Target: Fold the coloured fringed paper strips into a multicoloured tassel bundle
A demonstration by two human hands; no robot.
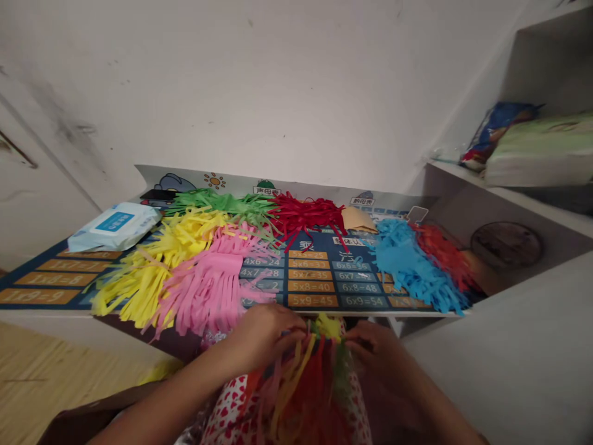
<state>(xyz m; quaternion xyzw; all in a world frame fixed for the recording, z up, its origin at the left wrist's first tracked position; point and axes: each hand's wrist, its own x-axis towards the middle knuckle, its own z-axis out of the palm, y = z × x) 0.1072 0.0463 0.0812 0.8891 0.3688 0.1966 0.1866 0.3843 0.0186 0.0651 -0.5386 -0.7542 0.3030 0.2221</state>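
Just below the desk's front edge, my left hand (273, 334) pinches the top of a bundle of multicoloured paper strips (310, 383). On its other side my right hand (370, 340) grips the same top edge, fingers closed. Red, orange, yellow and green strips hang down between the hands, over a white cloth with red hearts (231, 402). Fringed paper lies on the desk: pink (208, 278) and yellow (143, 266) nearest my left hand, green (217, 201) and dark red (308, 216) at the back, blue (412, 259) and red (445, 253) at the right.
A pack of wipes (115, 227) lies at the desk's left. The desk mat (312, 287) shows multiplication tables. A tan paper piece (359, 219) rests near the wall. At the right, a shelf (519, 198) holds a green and white package (542, 151).
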